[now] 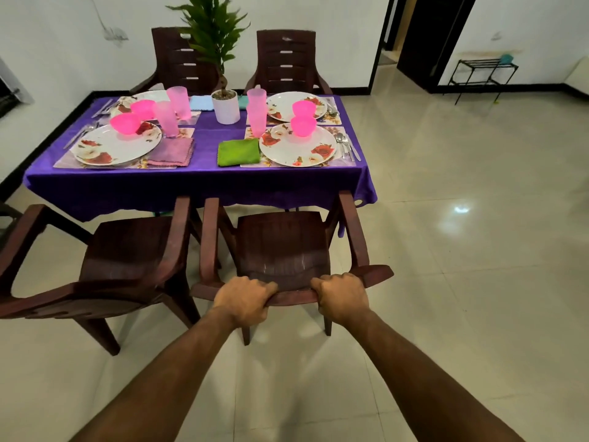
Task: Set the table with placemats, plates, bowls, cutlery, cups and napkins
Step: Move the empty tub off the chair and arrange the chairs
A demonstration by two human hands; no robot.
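Both hands grip a brown chair's (pixel 283 250) top rail, left hand (pixel 243 299) beside right hand (pixel 342 296). Beyond them, the table (pixel 204 183) holds four floral plates (pixel 298 145), each carrying one pink bowl (pixel 303 126), plus four pink cups (pixel 257 118).

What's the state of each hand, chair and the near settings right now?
left hand: grips the chair's top rail
right hand: grips the same rail
held chair: upright, facing the table
neighbouring chair: upright, untouched
near right plate: set, pink bowl on it
green napkin: folded, beside that plate
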